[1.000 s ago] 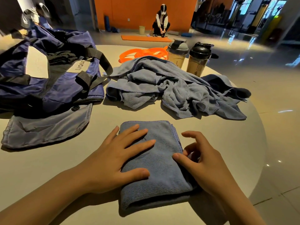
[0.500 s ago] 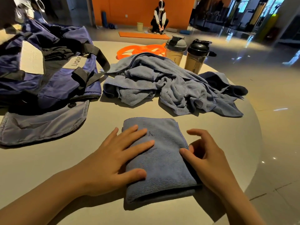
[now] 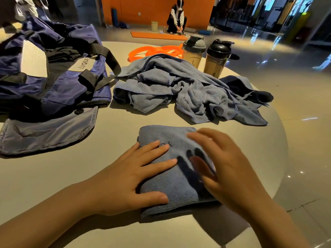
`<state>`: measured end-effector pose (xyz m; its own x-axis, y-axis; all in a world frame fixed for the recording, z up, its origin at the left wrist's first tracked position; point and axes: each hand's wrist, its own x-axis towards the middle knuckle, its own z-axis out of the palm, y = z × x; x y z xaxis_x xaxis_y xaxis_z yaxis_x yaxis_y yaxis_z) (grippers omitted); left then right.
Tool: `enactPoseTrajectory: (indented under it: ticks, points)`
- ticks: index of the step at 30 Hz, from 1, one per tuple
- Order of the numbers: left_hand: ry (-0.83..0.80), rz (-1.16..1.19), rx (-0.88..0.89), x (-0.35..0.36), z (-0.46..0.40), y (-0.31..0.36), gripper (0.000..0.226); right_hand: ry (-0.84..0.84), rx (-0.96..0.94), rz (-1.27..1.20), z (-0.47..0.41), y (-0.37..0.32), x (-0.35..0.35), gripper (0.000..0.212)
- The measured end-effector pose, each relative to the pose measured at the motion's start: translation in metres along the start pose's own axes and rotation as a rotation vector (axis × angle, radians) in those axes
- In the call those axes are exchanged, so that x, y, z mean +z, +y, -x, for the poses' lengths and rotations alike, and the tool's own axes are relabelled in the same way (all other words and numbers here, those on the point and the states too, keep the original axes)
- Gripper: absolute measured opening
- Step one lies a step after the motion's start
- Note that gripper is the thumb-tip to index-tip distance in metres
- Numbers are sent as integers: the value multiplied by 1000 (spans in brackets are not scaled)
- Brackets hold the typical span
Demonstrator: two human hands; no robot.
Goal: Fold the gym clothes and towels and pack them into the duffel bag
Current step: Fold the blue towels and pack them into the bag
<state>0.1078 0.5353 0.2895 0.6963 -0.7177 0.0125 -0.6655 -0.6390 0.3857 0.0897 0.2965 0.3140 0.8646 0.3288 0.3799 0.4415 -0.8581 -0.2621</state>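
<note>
On the folded towel (image 3: 170,176), left hand (image 3: 129,178) lies flat, fingers spread; blurred right hand (image 3: 227,169) hovers, fingers apart

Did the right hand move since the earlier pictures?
Yes. The right hand went from the right edge of the folded blue-grey towel leftward over its top, toward the left hand.
</note>
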Motion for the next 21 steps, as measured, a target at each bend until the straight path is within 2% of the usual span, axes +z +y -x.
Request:
enactPoseTrajectory:
  ticks: [3, 7, 9, 11, 13, 15, 17, 19, 21]
  points:
    - [3, -12, -15, 2, 2, 2, 68, -282, -51, -177, -3, 1, 14, 57]
    - [126, -58, -92, 8, 6, 4, 81, -398, 84, -165, 6, 12, 24, 61]
    - [117, -31, -119, 7, 9, 4, 83, -390, 105, -133, 11, 12, 21, 59]
    - [18, -7, -72, 2, 9, 7, 84, -380, 130, -114, 16, 13, 17, 56]
    - [-103, -80, 2, 0, 5, 13, 91, -367, 154, -104, 22, 19, 14, 55]
    - [-140, -147, 23, 0, -2, 20, 95, -338, 166, -102, 26, 26, 12, 55]
    - [-72, -146, 39, 5, -10, 23, 89, -264, 148, -146, 29, 32, 8, 55]
    - [126, -188, 159, 8, -17, 25, 77, -146, 98, -227, 39, 38, 3, 52]
    - [271, -191, 304, 12, -20, 23, 64, -104, 49, -306, 56, 43, -5, 49]
